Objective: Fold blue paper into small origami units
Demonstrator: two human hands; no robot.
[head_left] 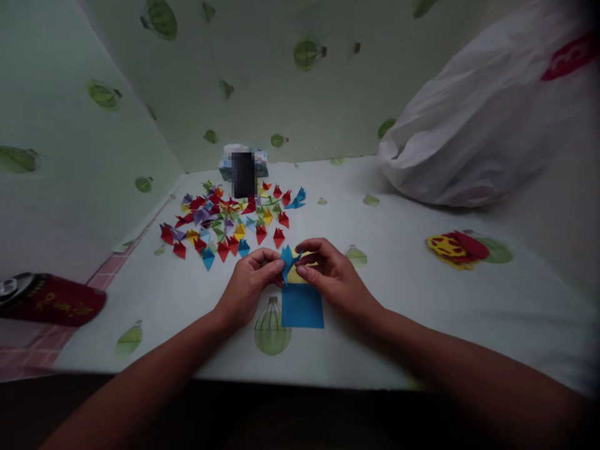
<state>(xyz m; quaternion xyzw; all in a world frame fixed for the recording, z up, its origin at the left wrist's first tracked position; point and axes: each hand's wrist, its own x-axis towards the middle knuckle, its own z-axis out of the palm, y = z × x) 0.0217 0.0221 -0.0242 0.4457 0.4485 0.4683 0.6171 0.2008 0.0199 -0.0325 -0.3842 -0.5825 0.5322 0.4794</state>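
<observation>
Partly hidden, the folded blue paper is pinched by left hand and, seemingly, right hand.

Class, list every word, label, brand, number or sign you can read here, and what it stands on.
No text is clearly readable.
Dark red cylindrical metal can: yellow markings, too blurred to read.
White crinkled plastic bag: pale marking on a red patch, also unreadable.

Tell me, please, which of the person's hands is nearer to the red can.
Left. The left hand is to the right of the red can, apart from it; the right hand is farther off, beyond the left hand.
</observation>
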